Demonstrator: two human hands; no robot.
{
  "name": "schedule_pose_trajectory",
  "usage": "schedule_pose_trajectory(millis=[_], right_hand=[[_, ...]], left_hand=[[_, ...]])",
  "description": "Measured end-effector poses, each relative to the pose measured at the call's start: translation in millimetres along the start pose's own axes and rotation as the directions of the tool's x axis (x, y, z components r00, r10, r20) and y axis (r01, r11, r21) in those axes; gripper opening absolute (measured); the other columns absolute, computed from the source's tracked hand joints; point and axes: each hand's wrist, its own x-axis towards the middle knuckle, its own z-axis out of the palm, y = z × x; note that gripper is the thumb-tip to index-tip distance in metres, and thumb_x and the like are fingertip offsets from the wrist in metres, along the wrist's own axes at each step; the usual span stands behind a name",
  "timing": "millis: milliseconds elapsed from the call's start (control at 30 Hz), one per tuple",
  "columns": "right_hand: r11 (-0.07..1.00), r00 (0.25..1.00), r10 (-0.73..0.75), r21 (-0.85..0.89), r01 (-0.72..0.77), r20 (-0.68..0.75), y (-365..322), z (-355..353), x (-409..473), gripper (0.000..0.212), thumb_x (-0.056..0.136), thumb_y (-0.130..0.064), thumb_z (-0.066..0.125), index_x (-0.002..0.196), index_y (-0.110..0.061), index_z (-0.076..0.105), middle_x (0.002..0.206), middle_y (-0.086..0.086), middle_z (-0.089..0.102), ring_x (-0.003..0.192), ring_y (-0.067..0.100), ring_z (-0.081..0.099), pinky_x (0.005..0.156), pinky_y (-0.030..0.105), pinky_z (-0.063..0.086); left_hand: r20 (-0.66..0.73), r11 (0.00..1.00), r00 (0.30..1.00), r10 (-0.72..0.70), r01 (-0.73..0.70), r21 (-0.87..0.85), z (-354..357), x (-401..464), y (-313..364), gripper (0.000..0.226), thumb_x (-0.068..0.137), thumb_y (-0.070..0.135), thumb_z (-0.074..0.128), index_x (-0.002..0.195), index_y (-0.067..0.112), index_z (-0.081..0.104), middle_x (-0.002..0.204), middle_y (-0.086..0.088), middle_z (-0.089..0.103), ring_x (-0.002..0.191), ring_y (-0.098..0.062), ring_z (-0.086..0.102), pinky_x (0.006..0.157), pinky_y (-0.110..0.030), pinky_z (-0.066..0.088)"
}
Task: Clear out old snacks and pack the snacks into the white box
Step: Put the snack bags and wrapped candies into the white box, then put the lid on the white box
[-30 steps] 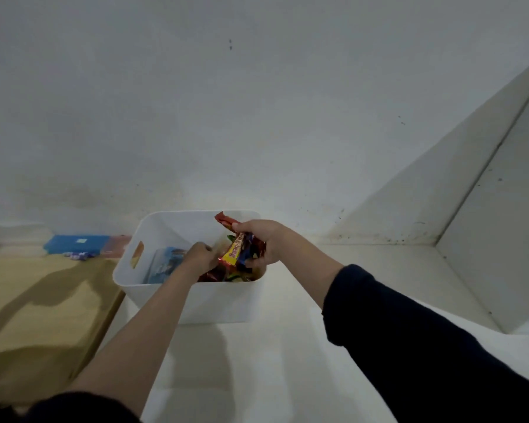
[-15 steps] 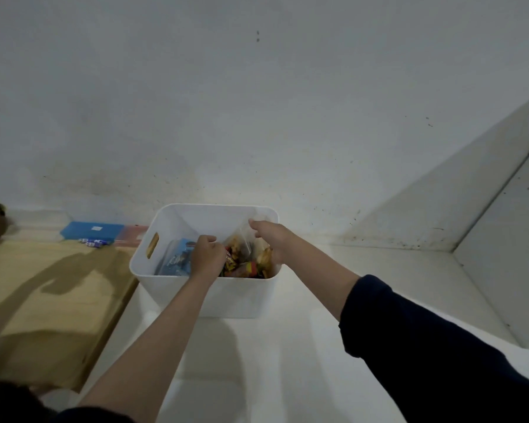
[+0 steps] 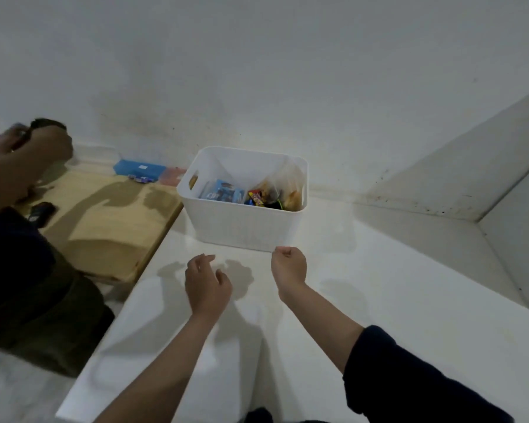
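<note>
My left hand [image 3: 207,283] and right hand [image 3: 288,265] hover empty over the white surface [image 3: 364,300] — fingers loosely curled — just short of the white box [image 3: 242,224], snacks [image 3: 257,196] packed inside.

Half-seen snacks and a cropped neighbour

You saw the colourful snack packets [image 3: 258,197] only partly over the white plastic box's [image 3: 242,227] wall; the second person's blurred hand [image 3: 28,148] was cut off left.

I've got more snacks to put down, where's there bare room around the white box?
Free: the white counter right of the white box, toward the corner ledge, and the strip between box and hands. Crowded: the wooden board left, where another person's arm works.
</note>
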Motion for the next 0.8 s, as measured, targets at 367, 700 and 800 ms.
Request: schedule_pose_trajectory(millis=[367, 700, 800], right_hand=[[0.752, 0.878, 0.476, -0.493, -0.437, -0.052, 99.3, 11.5, -59.8, 0.051, 0.077, -0.024, 0.05, 0.124, -0.007, 0.042, 0.126, 0.017, 0.04, 0.109, 0.034, 0.047, 0.091, 0.038, 0.046], [0.702, 0.892, 0.445, -0.59, -0.4, -0.076, 106.3, 18.3, -61.1, 0.051, 0.081, -0.029, 0.054, 0.124, -0.009, 0.035, 0.129, 0.011, 0.035, 0.112, 0.026, 0.04, 0.086, 0.029, 0.035], [0.748, 0.91, 0.379, -0.522, -0.409, -0.17, 100.2, 7.4, -55.2, 0.053, 0.078, -0.029, 0.058, 0.121, -0.009, 0.035, 0.126, 0.014, 0.037, 0.113, 0.031, 0.042, 0.087, 0.035, 0.036]], left_hand=[[-0.067, 0.696, 0.825, -0.561, 0.514, 0.502, -52.9, -45.1, -126.7, 0.063, 0.088, 0.034, 0.051, 0.141, 0.008, 0.028, 0.156, -0.021, 0.011, 0.143, -0.038, 0.011, 0.114, -0.057, 0.005], [-0.185, 0.658, 0.775, -0.605, 0.617, 0.431, -75.7, -45.9, -137.9, 0.059, 0.084, 0.048, 0.055, 0.117, -0.001, 0.047, 0.119, -0.023, 0.045, 0.107, -0.039, 0.047, 0.093, -0.048, 0.041], [-0.209, 0.702, 0.804, -0.557, 0.59, 0.398, -70.6, -49.0, -121.8, 0.055, 0.087, 0.046, 0.052, 0.114, -0.002, 0.051, 0.118, -0.024, 0.047, 0.108, -0.041, 0.047, 0.091, -0.048, 0.041]])
